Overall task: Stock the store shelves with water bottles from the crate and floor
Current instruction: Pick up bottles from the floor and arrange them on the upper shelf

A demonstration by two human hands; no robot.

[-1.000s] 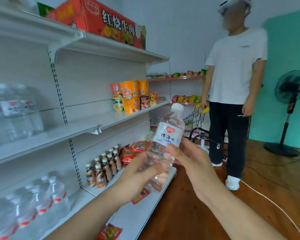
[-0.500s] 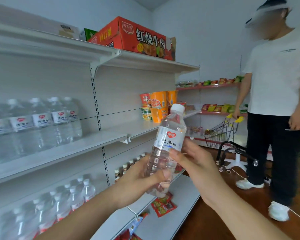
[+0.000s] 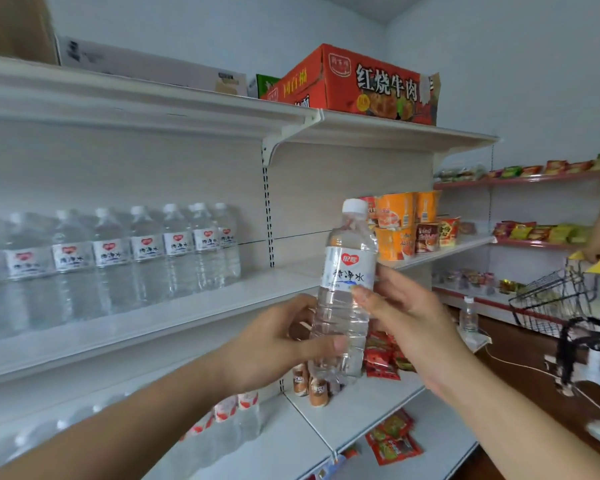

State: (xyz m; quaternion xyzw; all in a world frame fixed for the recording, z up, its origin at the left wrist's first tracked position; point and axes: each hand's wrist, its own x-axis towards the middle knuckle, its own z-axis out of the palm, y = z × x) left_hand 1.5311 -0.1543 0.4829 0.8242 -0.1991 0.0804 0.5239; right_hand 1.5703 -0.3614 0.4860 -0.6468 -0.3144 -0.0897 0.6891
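Head view: a water bottle stands upright in mid-air before the white middle shelf, held by both hands. The left hand wraps its lower body, thumb across the front; the right hand pinches it at the label. Bare shelf lies to the right of the row of bottles. Cup noodles stand further right.

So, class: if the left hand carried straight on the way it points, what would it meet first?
Already gripping the water bottle, the left hand points up-right; beyond it probably comes the right hand, though depth is unclear.
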